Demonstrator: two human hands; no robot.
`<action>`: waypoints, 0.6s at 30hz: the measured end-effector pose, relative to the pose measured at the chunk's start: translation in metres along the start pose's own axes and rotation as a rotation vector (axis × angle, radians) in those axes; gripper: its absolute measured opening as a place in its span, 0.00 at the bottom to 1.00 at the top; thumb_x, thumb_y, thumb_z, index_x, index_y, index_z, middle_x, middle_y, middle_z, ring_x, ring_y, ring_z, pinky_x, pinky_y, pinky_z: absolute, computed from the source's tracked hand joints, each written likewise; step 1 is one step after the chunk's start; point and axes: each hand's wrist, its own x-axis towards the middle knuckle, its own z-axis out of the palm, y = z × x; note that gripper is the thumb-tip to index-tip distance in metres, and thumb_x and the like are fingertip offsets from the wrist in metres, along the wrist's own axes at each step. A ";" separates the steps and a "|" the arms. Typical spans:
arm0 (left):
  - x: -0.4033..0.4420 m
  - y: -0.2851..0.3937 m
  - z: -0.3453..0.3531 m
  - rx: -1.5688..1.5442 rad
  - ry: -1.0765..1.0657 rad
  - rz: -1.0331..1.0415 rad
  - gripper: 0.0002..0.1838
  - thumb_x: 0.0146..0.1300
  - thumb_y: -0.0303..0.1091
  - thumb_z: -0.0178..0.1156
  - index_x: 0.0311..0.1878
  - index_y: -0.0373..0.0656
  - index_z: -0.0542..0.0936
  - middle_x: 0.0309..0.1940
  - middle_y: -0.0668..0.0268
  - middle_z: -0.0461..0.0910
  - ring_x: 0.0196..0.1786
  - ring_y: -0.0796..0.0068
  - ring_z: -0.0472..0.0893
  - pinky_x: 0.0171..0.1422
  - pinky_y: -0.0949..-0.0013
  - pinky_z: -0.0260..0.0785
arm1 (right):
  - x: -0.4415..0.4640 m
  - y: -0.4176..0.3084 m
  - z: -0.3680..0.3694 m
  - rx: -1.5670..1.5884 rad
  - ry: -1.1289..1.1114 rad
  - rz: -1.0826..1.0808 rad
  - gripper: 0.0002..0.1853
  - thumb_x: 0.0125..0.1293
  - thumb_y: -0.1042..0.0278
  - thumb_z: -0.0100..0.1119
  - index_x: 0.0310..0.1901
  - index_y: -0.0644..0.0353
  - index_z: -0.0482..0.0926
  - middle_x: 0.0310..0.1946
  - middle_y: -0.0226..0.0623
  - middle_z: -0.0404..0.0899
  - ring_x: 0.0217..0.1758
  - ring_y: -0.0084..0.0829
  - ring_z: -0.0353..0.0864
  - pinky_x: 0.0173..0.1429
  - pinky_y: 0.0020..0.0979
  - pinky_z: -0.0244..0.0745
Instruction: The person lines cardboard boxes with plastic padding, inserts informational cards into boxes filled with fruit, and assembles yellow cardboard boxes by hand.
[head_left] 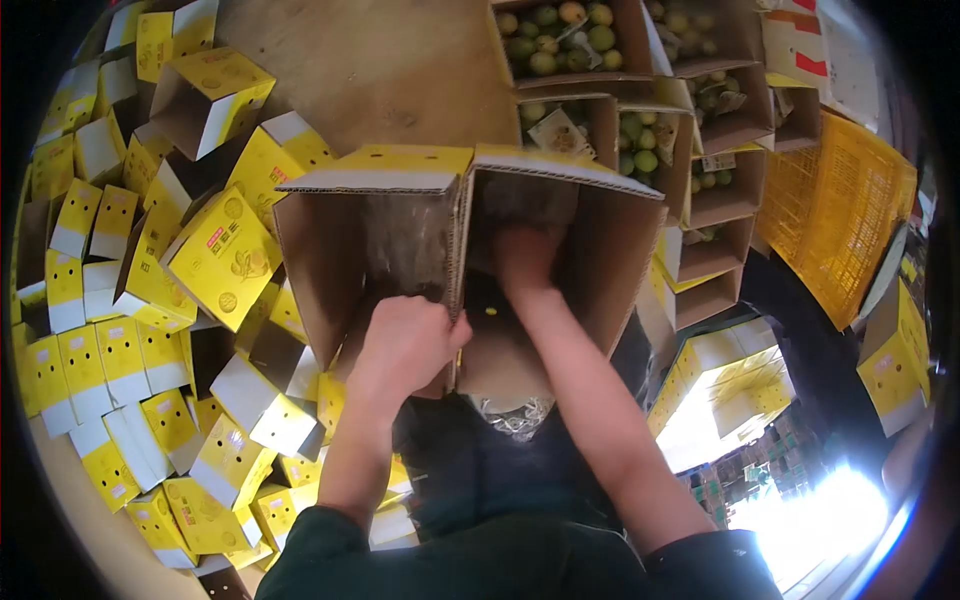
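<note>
Two open cardboard boxes with yellow and white outsides stand side by side before me, the left box (322, 235) and the right box (610, 250). My left hand (408, 335) is closed over the near edge where their inner walls meet. Deep inside the right box is my right hand (525, 255), near its far wall; shadow hides the fingers. A pale, shiny sheet that looks like clear plastic (410, 235) lines the far side of the left box. A small yellow spot (491, 311) shows in the right box.
Many yellow-and-white boxes (228, 255) are heaped at the left. At the upper right, several open cartons hold green and yellow round fruit (560, 40). A yellow plastic crate (830, 210) leans beyond them. Brown floor (370, 75) shows at the top.
</note>
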 end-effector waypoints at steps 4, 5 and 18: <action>0.000 -0.008 -0.003 -0.010 -0.063 -0.061 0.27 0.64 0.46 0.53 0.15 0.35 0.79 0.16 0.48 0.75 0.25 0.47 0.78 0.34 0.53 0.71 | -0.038 -0.008 -0.096 0.191 -0.145 -0.010 0.09 0.62 0.70 0.52 0.34 0.63 0.82 0.28 0.46 0.83 0.34 0.46 0.84 0.43 0.44 0.79; -0.002 -0.013 -0.002 -0.010 -0.058 -0.068 0.27 0.64 0.46 0.53 0.15 0.35 0.79 0.16 0.48 0.75 0.25 0.47 0.78 0.34 0.53 0.71 | -0.044 -0.003 -0.118 0.263 -0.068 -0.126 0.09 0.62 0.70 0.53 0.34 0.63 0.81 0.30 0.48 0.82 0.37 0.46 0.83 0.44 0.43 0.79; 0.020 -0.055 -0.010 0.170 0.033 -0.122 0.23 0.61 0.45 0.56 0.16 0.39 0.80 0.16 0.53 0.77 0.23 0.52 0.80 0.32 0.55 0.72 | 0.218 0.190 -0.142 0.945 0.183 0.423 0.26 0.66 0.51 0.59 0.52 0.70 0.77 0.42 0.44 0.83 0.44 0.34 0.83 0.52 0.33 0.76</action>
